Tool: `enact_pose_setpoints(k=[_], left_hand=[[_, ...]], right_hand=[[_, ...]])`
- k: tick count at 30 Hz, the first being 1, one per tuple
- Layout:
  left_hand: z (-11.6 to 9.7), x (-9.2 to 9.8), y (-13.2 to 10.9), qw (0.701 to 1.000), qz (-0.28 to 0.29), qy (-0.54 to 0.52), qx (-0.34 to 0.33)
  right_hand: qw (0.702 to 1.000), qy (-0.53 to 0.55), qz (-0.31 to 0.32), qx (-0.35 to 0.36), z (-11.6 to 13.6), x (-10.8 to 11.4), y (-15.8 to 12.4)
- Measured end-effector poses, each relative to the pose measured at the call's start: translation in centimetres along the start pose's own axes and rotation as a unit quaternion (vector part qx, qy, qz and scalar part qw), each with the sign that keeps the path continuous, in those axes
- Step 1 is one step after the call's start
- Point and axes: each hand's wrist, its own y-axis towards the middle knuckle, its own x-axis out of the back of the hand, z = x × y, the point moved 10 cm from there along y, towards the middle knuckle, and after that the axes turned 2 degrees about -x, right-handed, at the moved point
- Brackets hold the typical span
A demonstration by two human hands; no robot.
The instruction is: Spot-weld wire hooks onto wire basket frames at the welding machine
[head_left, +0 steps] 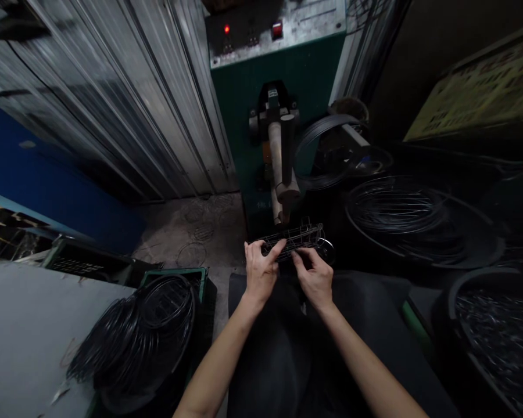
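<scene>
A dark wire rack lies in front of the lower end of the machine's arm, in the middle of the head view. My left hand holds its left end, with the fingers over the wires and the thumb stretched across them. On the near side of the rack, my right hand is closed, thumb and forefinger pinched at the wires. Whatever small part those fingertips may hold cannot be made out. A round shiny ring shows just beyond the rack's right end.
A green machine with a lit red lamp stands ahead. Wire racks fill a tub at right; small metal parts lie in a nearer tub. At left are a heap of wire rings, a grey surface and a blue panel.
</scene>
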Motion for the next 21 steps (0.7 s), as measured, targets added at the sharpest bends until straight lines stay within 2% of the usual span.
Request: enact_pose_setpoints(k=[10,21], left_hand=[[0.6,-1.3,0.2,1.0,-0.009,-0.023,0.011],[1.2,-1.1,1.0,0.999,-0.041,-0.031,-0.01]], right_hand=[[0.999,-0.037,-0.008,0.038,-0.1,-0.4,0.8],[0.997,-0.022,-0.007,0.07,-0.2,-0.8,1.7]])
